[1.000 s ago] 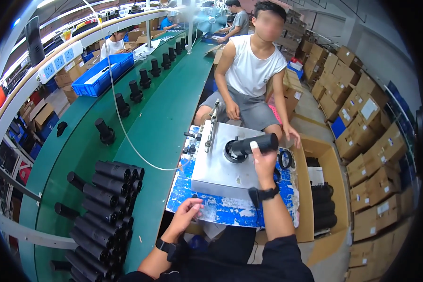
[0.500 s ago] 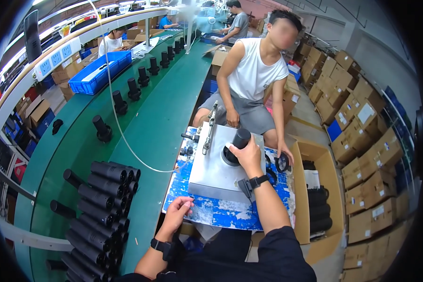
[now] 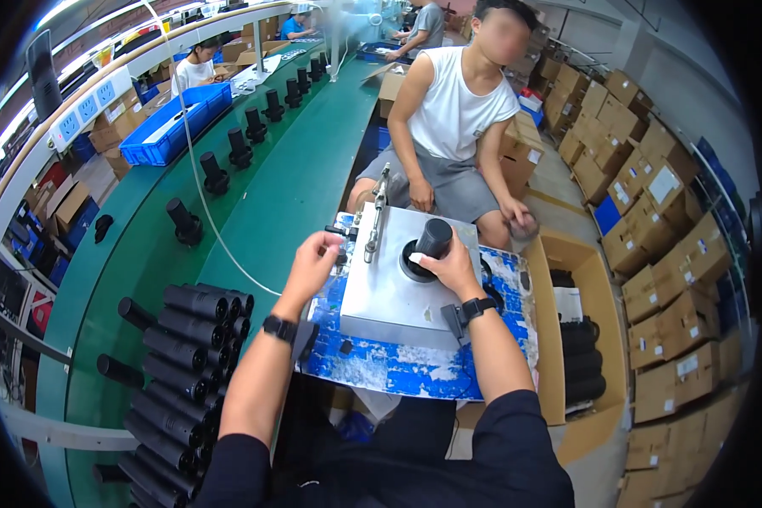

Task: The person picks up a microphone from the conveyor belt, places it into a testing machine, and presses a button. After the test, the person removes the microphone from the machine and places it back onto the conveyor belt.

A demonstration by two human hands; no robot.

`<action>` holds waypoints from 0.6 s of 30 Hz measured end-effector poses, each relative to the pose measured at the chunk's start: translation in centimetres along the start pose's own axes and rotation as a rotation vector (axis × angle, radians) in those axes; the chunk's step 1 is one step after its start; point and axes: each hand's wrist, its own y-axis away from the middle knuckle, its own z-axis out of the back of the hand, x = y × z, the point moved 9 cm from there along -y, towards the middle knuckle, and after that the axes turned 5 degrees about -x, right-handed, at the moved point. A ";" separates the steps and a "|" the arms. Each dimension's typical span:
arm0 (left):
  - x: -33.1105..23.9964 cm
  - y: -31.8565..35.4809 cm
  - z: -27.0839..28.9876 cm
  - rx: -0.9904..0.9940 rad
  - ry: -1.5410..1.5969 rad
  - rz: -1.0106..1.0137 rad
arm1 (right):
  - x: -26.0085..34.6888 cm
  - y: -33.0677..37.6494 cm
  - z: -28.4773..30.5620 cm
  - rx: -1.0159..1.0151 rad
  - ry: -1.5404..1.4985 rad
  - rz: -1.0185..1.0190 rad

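Note:
My right hand [image 3: 451, 265] grips a black cylindrical part [image 3: 433, 239] that stands upright in a round seat on a grey metal fixture block [image 3: 389, 292]. My left hand [image 3: 315, 259] is raised at the block's left edge, fingers curled close to a small black knob [image 3: 339, 230] beside the upright metal lever [image 3: 374, 222]; whether it touches the knob I cannot tell. The block rests on a blue, scuffed board [image 3: 381, 364]. Both wrists wear black bands.
A stack of black tubes [image 3: 186, 347] lies at my left on the green conveyor table [image 3: 262, 203], where more upright black parts stand in a row. A person in a white top sits opposite. An open cardboard box [image 3: 576, 339] with black parts sits right; stacked cartons beyond.
My right hand turned the black part from lying sideways to standing upright in the fixture seat. My left hand rose from my lap area to the block's left edge.

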 end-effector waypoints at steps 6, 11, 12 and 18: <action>4.5 -5.2 -0.7 0.016 -0.435 -0.107 | -1.1 0.3 -0.3 0.069 -0.042 0.000; 8.1 -7.1 -1.5 0.117 -0.489 -0.086 | -1.4 -0.3 0.1 0.179 -0.155 -0.106; 8.6 -7.4 -1.8 0.150 -0.501 -0.101 | -1.6 -0.6 0.2 0.214 -0.218 -0.096; 10.1 -7.9 -2.6 0.336 -0.527 -0.008 | -0.3 0.1 0.5 0.194 0.063 -0.111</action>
